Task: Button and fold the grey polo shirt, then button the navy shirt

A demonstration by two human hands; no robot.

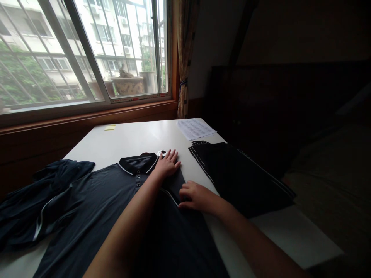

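Observation:
A dark polo shirt [98,204] lies spread face up, its white-edged collar and buttons toward the window. My left hand [168,164] rests flat with fingers spread on the shirt's right shoulder, beside the collar. The sleeve on that side is turned inward, so its white trim crosses the shirt's body. My right hand [194,196] is at the sleeve's edge, fingers curled and closed on the cloth near the end of the trim. The fingertips partly hide what they grip. Behind the collar, a round white object [162,153] is partly covered by my left hand.
Folded black garments [240,177] with white edging lie on the right of the white table [139,135]. A crumpled dark garment [60,173] is at the left. Printed papers [195,128] and a yellow sticky note [110,127] lie near the far edge, below the window.

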